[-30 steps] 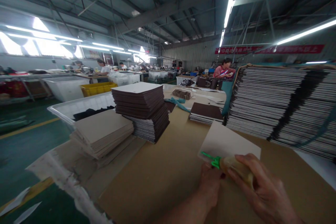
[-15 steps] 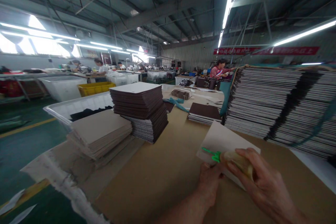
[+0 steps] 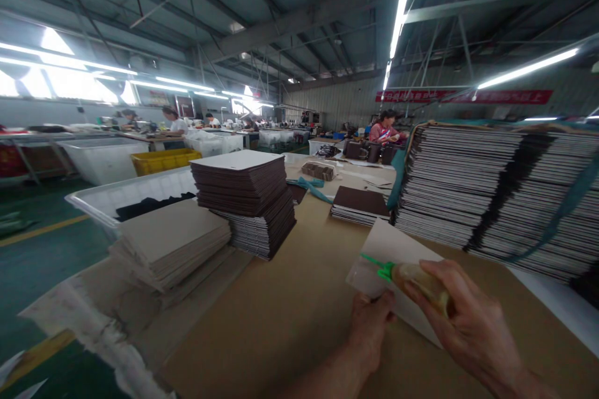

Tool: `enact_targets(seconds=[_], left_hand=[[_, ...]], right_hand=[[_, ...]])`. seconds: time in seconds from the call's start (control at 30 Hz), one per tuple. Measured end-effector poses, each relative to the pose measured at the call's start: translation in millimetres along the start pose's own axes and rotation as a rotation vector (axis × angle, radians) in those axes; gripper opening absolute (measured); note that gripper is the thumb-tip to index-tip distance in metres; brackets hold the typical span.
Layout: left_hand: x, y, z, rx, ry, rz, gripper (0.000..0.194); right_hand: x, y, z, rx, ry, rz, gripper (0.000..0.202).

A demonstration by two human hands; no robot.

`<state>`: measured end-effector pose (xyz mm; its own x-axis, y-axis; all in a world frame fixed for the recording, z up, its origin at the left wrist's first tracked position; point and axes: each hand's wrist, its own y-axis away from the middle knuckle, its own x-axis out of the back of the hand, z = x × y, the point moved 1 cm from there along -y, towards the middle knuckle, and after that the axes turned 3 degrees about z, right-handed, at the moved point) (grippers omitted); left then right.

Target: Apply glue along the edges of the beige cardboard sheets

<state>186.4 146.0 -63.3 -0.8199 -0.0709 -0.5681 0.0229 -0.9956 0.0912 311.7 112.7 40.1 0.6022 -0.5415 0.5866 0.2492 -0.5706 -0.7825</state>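
A squeeze glue bottle point(image 3: 423, 283) with yellowish contents and a green nozzle is gripped in my right hand point(image 3: 468, 315). The nozzle points left, over a white rectangular board point(image 3: 374, 243), near its left edge; whether the tip touches cannot be told. My left hand point(image 3: 372, 324) pinches the board's near edge, thumb and fingers closed on it. Behind the board lies a low pile of dark brown-topped boards point(image 3: 360, 201). My right hand and the bottle cover part of the white board.
Brown paper point(image 3: 262, 324) covers the table. At left stand a brown board stack point(image 3: 241, 184) and a pale board stack point(image 3: 178, 230), with a white bin point(image 3: 93, 199) behind. A tall strapped stack point(image 3: 449, 187) rises at right. Co-workers sit farther back, one in red point(image 3: 386, 129).
The bottle's nozzle has moved a little inward and away from me over the white board. My left hand still holds the board's edge. The whole view has shifted slightly.
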Motion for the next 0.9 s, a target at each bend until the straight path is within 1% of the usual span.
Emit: enact_targets(seconds=[0.07, 0.2, 0.33, 0.47, 0.5, 0.57, 0.63, 0.7, 0.8, 0.9], left_hand=[[0.0, 0.1, 0.0, -0.003, 0.013, 0.001, 0.035], [1.2, -1.2, -1.6, 0.005, -0.011, 0.023, 0.031], [2.6, -2.3, -2.8, -0.001, -0.01, 0.016, 0.039], [2.1, -1.7, -1.7, 0.004, -0.036, 0.018, 0.041], [1.9, -1.5, -1.3, 0.008, -0.048, 0.031, 0.041], [1.4, -1.5, -0.8, 0.015, -0.056, 0.049, 0.044], [1.1, -1.8, -0.8, 0.015, -0.037, 0.037, 0.047], [1.1, -2.3, -1.3, 0.017, -0.009, 0.012, 0.049], [1.2, -2.6, -1.4, 0.011, 0.033, -0.01, 0.046], [0.8, -1.9, -0.8, 0.022, 0.047, -0.028, 0.045]], right_hand=[[-0.7, 0.0, -0.4, -0.003, 0.0, 0.002, 0.03], [-4.0, 1.0, -3.7, -0.009, -0.064, -0.058, 0.03], [-3.3, 0.8, -3.8, -0.053, -0.017, 0.0, 0.031], [-3.5, -0.2, -3.8, -0.014, -0.052, -0.068, 0.031], [-3.6, -1.2, -3.2, -0.007, -0.061, -0.068, 0.03], [-3.3, -4.6, 0.3, -0.017, -0.033, -0.018, 0.029], [-2.6, -9.2, 5.6, -0.038, 0.023, 0.047, 0.032], [-2.1, -13.1, 10.0, -0.051, 0.058, 0.079, 0.037], [-1.4, -15.2, 9.3, -0.07, 0.053, 0.067, 0.036], [0.0, -14.7, 3.3, -0.072, 0.021, 0.012, 0.031]])
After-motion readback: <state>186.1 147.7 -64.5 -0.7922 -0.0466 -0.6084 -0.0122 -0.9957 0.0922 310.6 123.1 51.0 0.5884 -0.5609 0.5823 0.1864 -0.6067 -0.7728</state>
